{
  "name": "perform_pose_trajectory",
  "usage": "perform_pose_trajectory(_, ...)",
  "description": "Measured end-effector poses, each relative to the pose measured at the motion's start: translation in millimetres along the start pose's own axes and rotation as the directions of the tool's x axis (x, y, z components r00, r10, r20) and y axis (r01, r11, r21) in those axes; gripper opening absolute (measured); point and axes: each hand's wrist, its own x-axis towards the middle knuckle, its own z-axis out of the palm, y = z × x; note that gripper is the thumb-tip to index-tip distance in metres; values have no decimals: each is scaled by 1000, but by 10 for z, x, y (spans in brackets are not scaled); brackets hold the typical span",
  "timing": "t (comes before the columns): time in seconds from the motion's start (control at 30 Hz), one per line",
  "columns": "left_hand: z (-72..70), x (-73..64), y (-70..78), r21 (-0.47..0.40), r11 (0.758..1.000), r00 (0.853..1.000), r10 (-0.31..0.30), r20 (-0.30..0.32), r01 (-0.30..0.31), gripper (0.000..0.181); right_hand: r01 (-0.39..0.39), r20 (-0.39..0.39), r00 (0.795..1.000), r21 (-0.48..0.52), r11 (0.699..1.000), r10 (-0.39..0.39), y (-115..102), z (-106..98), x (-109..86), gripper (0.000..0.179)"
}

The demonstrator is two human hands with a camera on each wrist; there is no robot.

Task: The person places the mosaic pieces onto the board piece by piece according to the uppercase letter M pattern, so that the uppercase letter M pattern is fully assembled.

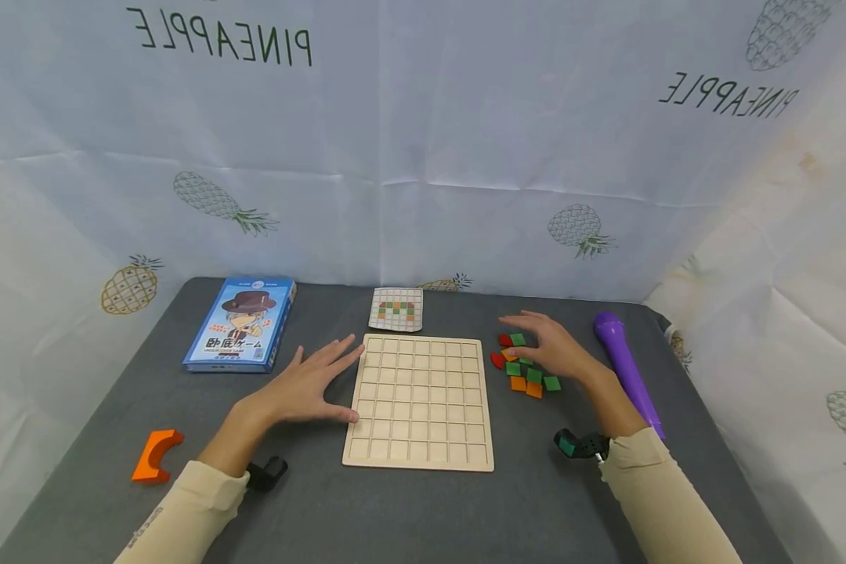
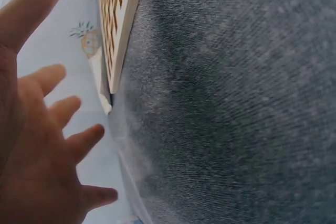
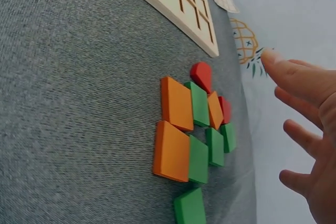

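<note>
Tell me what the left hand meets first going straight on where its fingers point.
Probably the patterned card, beyond a corner of the board. Depth is unclear: the left hand might brush the board first or clear both.

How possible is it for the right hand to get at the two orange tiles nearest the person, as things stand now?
Probably yes: the right hand hovers close by, apparently empty, and nothing lies on top of the two orange tiles; green tiles only lie beside them.
</note>
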Motion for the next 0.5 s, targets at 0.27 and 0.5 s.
perform_pose_trajectory(0.27, 93, -22, -45, -83, 996, 991, -25, 131, 36, 114, -32, 16, 999, 12, 999, 32, 90, 72, 10, 53)
perform_pose_trajectory(0.5, 110, -39, -53, -91, 996, 985, -4, 174, 20, 116, -54, 8, 999, 26, 998, 54, 145, 119, 64, 48)
